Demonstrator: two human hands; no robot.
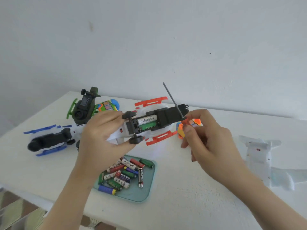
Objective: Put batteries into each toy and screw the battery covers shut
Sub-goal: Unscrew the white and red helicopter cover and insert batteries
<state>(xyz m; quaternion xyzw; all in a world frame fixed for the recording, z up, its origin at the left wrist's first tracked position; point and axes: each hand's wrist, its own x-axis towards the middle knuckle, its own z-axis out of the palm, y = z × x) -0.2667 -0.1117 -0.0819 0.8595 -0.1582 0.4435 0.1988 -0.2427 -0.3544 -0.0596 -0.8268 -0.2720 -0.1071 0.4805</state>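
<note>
My left hand (pixel 101 130) grips a white toy helicopter with red skids (pixel 149 123), held belly up above the table. Its battery bay is uncovered and holds two batteries, a white one (pixel 147 120) and a green one (pixel 147 126). My right hand (pixel 204 135) pinches the orange handle of a screwdriver (pixel 173 101) next to the toy's black cover end; the thin shaft points up and to the left. A teal tray (pixel 147 188) with several loose batteries lies below the toy.
A blue and white helicopter (pixel 49 140) lies at the left, a green one (pixel 84 105) behind it, and a colourful small toy (pixel 108 104) beside that. A white toy plane (pixel 265 161) rests at the right. An orange toy part (pixel 181 131) sits under my right hand. The table's front edge is close.
</note>
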